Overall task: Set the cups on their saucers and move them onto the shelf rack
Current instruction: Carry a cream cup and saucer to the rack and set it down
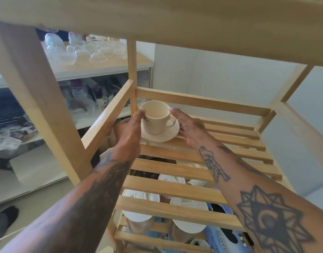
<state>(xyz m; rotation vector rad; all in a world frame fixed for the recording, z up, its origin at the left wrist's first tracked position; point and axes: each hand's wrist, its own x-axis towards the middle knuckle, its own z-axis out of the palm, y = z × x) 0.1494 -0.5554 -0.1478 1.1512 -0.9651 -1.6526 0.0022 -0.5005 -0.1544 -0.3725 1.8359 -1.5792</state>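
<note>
A cream cup [155, 116] stands upright on a matching cream saucer [161, 136] at the far left corner of the slatted wooden shelf rack [177, 188]. The cup's handle points right. My left hand [128, 128] grips the saucer's left edge, with its thumb against the cup's side. My right hand [189, 126] holds the saucer's right edge, thumb near the cup's rim above the handle. The saucer rests on or just above the slats; I cannot tell which.
Through the slats, white plates [138, 198] and a blue box marked gloves [221, 238] lie on the tier below. The rack's upper tier [175, 21] hangs close overhead. A table to the left carries clear glassware [80, 50], with cluttered shelves beneath.
</note>
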